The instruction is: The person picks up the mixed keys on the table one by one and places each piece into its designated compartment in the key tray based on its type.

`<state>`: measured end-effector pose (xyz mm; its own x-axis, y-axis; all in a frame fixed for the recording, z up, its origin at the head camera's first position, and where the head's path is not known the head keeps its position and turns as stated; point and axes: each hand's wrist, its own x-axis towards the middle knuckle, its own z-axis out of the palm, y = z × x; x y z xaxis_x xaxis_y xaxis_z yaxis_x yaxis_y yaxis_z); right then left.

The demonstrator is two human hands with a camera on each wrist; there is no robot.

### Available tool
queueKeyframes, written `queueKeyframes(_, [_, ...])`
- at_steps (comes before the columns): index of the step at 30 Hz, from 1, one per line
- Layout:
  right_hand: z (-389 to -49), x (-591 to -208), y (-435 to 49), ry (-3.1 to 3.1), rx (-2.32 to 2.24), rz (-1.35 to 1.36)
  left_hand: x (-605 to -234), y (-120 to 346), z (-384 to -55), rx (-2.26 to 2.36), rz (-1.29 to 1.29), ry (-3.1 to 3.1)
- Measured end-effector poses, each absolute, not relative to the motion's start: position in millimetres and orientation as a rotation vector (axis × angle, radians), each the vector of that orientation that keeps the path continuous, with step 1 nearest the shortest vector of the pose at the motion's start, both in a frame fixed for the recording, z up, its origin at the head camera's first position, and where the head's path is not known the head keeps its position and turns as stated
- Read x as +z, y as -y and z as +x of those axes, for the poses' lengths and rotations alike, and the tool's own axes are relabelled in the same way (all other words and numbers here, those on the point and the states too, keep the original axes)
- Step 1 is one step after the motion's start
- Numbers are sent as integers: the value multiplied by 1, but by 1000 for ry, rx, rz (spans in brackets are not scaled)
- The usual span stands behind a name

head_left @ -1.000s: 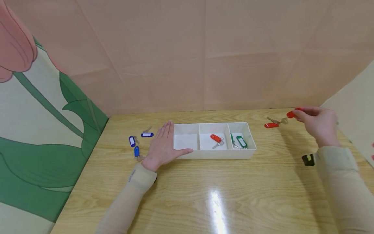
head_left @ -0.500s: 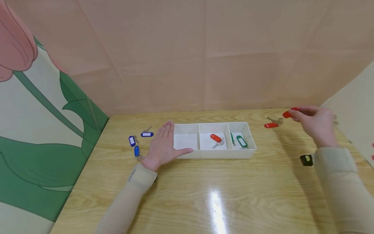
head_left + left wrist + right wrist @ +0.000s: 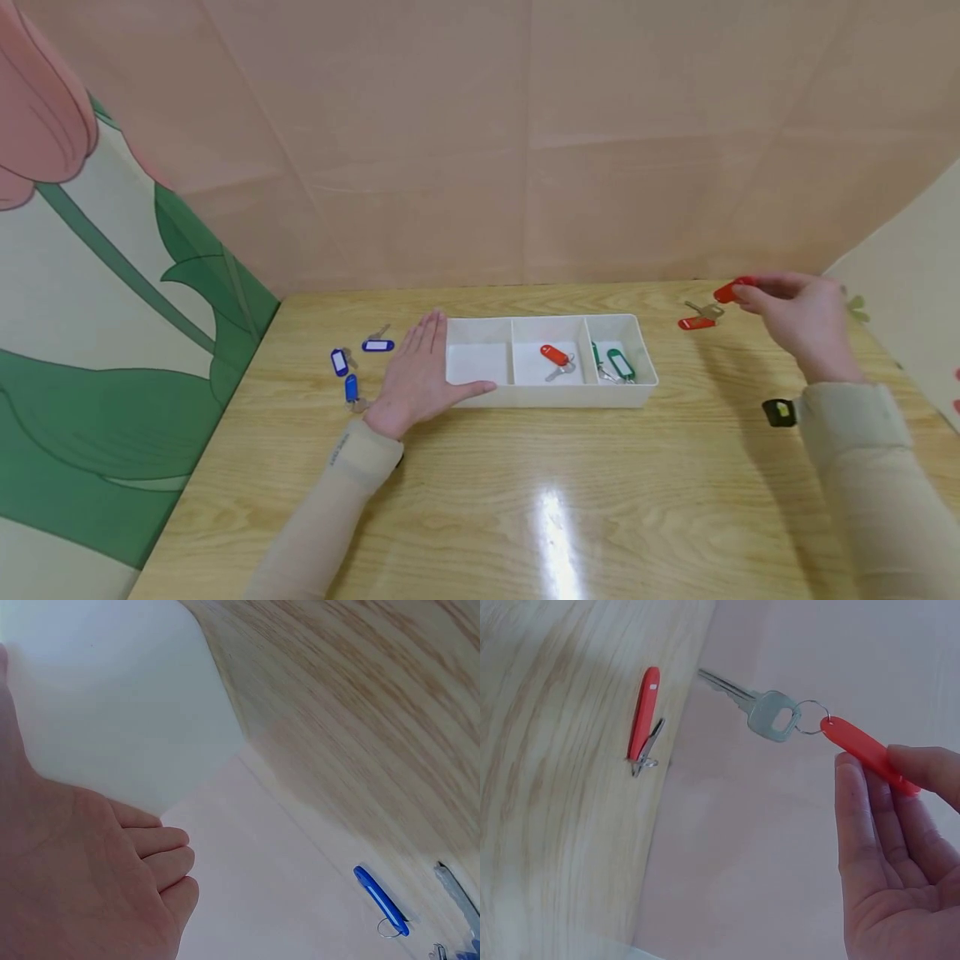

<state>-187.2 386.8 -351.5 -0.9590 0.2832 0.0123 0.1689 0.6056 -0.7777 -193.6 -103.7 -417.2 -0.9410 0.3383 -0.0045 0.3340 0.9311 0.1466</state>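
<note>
My right hand (image 3: pixel 810 325) pinches a red key tag (image 3: pixel 862 750) between thumb and fingers, raised above the table. From its ring hangs a key (image 3: pixel 774 716). Below it another red key tag (image 3: pixel 697 323) with its key lies on the wood. My left hand (image 3: pixel 420 379) rests with straight fingers along the left end of a white divided tray (image 3: pixel 555 397), its thumb over the front wall. In the tray's middle compartment lies a red-tagged key (image 3: pixel 554 355). Green key tags (image 3: pixel 621 363) lie in the right compartment, while the left one holds nothing.
Left of the tray, several blue key tags with keys lie on the table, among them an upper blue tag (image 3: pixel 377 345) and a lower blue tag (image 3: pixel 351 388). A pink-covered wall (image 3: pixel 525 167) stands behind the wooden table (image 3: pixel 480 500).
My right hand has moved a little to the left with the red key tag, over the other red tag on the table. The left hand and the tray have stayed in place.
</note>
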Motion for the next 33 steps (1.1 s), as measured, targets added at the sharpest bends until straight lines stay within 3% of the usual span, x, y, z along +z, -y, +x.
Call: queueKeyframes(33, [-180,-338,-359,2609,1315,-253,-416,104,-193,214,536,-3053])
